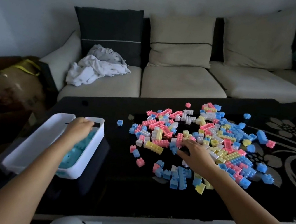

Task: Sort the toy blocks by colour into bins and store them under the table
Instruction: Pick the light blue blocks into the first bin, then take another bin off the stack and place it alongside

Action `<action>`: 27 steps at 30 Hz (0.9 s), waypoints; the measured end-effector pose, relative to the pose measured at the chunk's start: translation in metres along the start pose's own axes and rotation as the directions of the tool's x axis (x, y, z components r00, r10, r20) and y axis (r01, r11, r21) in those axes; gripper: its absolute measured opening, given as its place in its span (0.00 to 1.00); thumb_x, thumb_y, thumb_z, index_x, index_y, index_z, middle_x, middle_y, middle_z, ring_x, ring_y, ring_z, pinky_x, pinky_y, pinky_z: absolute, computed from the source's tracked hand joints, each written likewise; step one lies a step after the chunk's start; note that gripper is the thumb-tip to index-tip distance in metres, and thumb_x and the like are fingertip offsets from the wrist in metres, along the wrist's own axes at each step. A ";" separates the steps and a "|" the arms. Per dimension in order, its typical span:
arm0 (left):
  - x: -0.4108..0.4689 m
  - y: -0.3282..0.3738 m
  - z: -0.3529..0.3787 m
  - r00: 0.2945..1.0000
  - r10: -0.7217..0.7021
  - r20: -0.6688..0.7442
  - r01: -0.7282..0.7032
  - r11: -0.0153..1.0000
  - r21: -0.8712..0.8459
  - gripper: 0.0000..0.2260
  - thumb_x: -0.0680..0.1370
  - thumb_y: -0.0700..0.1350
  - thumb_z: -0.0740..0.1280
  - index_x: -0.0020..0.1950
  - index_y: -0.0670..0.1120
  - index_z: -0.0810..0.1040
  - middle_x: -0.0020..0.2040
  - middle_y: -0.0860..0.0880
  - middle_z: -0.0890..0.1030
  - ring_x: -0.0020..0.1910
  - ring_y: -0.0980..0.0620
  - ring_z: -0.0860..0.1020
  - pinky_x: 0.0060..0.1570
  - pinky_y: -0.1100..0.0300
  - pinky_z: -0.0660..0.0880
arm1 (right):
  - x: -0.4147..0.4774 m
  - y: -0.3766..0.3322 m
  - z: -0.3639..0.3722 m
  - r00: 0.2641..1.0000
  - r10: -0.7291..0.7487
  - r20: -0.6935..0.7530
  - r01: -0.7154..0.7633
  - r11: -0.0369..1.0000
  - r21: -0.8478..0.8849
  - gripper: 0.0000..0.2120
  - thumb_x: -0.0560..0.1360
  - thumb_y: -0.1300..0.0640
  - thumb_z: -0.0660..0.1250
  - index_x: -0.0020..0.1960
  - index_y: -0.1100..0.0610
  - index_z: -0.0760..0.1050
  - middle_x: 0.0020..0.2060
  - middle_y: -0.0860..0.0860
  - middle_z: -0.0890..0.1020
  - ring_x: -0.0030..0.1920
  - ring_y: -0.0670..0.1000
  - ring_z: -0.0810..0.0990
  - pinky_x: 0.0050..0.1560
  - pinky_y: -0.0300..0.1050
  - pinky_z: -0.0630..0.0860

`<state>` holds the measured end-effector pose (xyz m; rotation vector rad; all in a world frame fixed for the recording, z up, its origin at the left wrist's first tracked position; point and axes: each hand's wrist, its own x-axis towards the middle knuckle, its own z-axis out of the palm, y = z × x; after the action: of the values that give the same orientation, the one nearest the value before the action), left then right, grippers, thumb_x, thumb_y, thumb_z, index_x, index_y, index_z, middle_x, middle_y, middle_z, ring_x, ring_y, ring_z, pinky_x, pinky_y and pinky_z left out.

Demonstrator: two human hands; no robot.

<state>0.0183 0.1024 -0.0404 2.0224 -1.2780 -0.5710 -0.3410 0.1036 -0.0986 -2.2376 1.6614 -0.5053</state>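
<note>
Gripping white bin (90,147) far rim, left hand (79,126); blue blocks (77,149) inside; right hand (195,152) spread over mixed pile (216,142).

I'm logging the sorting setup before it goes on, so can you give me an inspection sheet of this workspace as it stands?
Surface: black glossy table with a floral pattern at its right end.
Job's things: white bin at the table's left edge, blue blocks inside; mixed block pile of pink, blue, yellow and white, still unsorted; one lone blue block between bin and pile.
Clutter: nothing seen on the table besides the blocks.
Grippers: left hand closed on the bin's far rim; right hand in the pile, fingers curled on small blocks, grasp unclear.
Cables: nothing seen.
Surroundings: beige sofa with cushions, crumpled white cloth on its seat, bags at left.
</note>
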 end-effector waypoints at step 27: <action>-0.014 -0.113 -0.093 0.935 0.105 -0.339 0.133 0.782 0.609 0.11 0.74 0.37 0.68 0.56 0.38 0.77 0.55 0.38 0.77 0.54 0.37 0.77 0.48 0.46 0.75 | -0.005 -0.130 0.078 0.954 -0.244 0.171 0.240 0.970 0.044 0.25 0.78 0.46 0.60 0.73 0.52 0.62 0.71 0.49 0.66 0.72 0.48 0.61 0.69 0.43 0.63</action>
<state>0.1440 0.1769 -0.0597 2.5163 -1.3281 0.2773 -0.1965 0.1474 -0.1108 -2.4063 1.2975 -0.3676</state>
